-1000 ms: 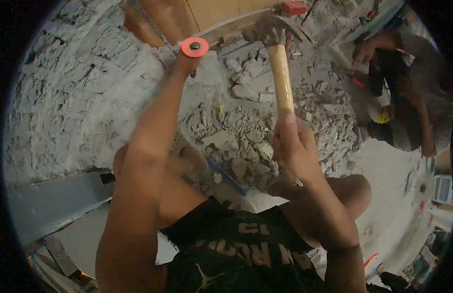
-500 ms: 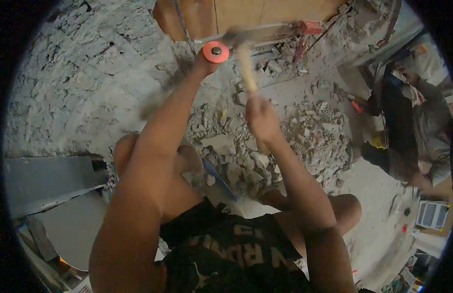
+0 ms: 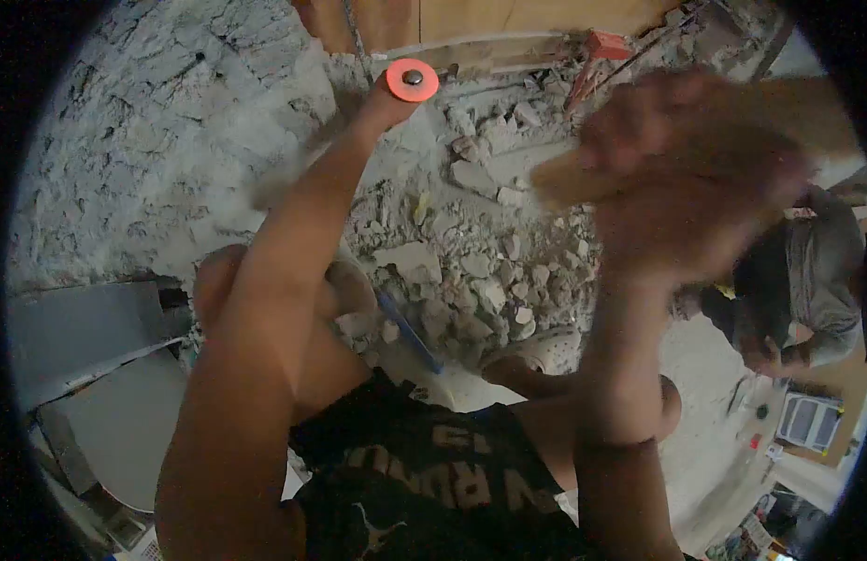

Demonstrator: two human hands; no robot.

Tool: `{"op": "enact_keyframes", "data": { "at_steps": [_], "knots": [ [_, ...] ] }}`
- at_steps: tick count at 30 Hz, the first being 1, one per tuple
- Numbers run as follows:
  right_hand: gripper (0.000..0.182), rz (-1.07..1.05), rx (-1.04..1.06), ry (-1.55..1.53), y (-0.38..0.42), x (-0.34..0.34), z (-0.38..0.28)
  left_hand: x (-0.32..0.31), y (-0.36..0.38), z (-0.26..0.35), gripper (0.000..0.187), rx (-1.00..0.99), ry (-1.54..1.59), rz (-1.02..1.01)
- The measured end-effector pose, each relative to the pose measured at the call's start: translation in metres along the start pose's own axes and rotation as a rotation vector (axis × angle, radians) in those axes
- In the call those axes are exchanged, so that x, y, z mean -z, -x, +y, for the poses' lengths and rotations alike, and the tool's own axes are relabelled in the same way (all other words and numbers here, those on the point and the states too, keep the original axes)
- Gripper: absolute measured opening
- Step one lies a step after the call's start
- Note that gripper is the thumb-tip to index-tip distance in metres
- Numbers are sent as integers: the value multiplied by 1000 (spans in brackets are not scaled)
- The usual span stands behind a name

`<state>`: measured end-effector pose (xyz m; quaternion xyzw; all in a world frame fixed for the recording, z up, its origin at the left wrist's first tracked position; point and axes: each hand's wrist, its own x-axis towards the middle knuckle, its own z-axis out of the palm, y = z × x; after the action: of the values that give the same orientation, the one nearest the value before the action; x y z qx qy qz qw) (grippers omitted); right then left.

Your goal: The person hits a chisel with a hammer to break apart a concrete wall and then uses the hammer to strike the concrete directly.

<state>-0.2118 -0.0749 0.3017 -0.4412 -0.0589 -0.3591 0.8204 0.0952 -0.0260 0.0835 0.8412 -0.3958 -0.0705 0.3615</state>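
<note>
My left hand (image 3: 385,110) is closed around a chisel (image 3: 413,80) by the broken wall; its round orange guard and dark struck end face me. The hand and guard hide the shaft and tip. My right hand (image 3: 681,210), raised close to the camera and blurred, grips the wooden handle of a hammer (image 3: 558,180). The handle's butt pokes out left of my fingers, and the rest runs off to the upper right. The hammer's head is out of sight.
Broken rubble (image 3: 489,280) covers the floor between my feet and the wall. A blue bar (image 3: 410,332) lies near my left foot. Another person (image 3: 807,290) is low down at the right. A red tool-like object (image 3: 592,56) stands by the wooden panel (image 3: 508,19).
My right hand has swung the hammer up and right, away from beside the chisel and towards the camera. My left hand keeps its hold, nearly in the same place.
</note>
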Motion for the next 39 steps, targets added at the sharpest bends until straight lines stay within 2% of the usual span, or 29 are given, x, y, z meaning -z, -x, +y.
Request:
{"op": "enact_keyframes", "data": {
  "at_steps": [1,2,3,4,6,7,9,11,13,15,16,18,19,20,22,23,24,25,26,27,28,29,30,31,33,34,36,37,39],
  "knots": [
    [53,67,12,320,11,15,37,-2,3,-2,37,4,4,-2],
    [54,126,-57,769,28,35,81,-4,2,-5,36,-40,10,49],
    [54,143,-287,1004,45,58,117,-6,2,-9,36,-87,14,97],
    [54,127,-666,1052,59,78,142,-7,0,-19,36,-93,15,94],
    [59,211,-671,981,70,85,147,0,-21,-40,36,-486,304,-54],
    [59,240,-628,1018,75,86,141,-5,-19,-46,36,-480,303,-53],
    [58,291,-597,1053,76,81,122,-22,-11,-52,33,-295,27,94],
    [57,351,-507,798,57,51,83,-13,4,-36,34,-218,150,36],
    [55,325,-224,709,35,19,46,4,11,-17,34,-132,263,8],
    [54,351,-68,397,14,-9,19,2,12,-10,34,-46,86,22],
    [54,342,-77,400,13,-6,18,-1,12,-12,34,-13,30,27],
    [54,-55,-110,-139,15,7,22,-14,5,-29,34,-144,-2,117],
    [54,-59,-119,-137,24,19,48,-20,2,-36,34,-184,-11,148],
    [55,-5,-153,437,40,37,94,-19,-3,-39,34,-197,10,148],
    [53,125,-423,1027,72,77,151,-25,0,-47,33,-214,29,137],
    [49,186,-657,1034,75,89,162,-25,-4,-54,34,-348,270,66],
    [49,180,-634,1039,67,88,157,-21,-13,-55,35,-485,509,-2],
    [47,222,-627,1002,72,84,146,-21,-8,-53,35,-483,512,-2],
    [44,284,-629,966,81,80,132,-27,5,-50,36,-342,95,26],
    [44,283,-615,971,71,73,119,-24,4,-46,37,-276,-113,63],
    [47,293,-542,886,62,62,100,-21,3,-42,38,-207,-322,86],
    [51,307,-479,801,56,49,80,-21,9,-42,39,-226,-96,100],
    [44,328,-402,816,46,35,60,-15,11,-44,41,-238,123,131],
    [50,390,-306,563,35,22,41,-9,14,-35,41,-228,123,137],
    [56,140,-108,83,16,5,15,-5,16,-20,42,-6,103,25],
    [56,132,-117,82,15,2,19,-5,15,-20,43,70,95,-8],
    [54,74,26,18,17,-11,31,-13,10,-28,44,-73,-11,91],
    [52,64,150,793,25,16,64,-16,7,-31,44,-70,-7,99],
    [52,158,-368,866,65,66,130,-23,5,-40,46,-78,-69,140]
  ]
}}
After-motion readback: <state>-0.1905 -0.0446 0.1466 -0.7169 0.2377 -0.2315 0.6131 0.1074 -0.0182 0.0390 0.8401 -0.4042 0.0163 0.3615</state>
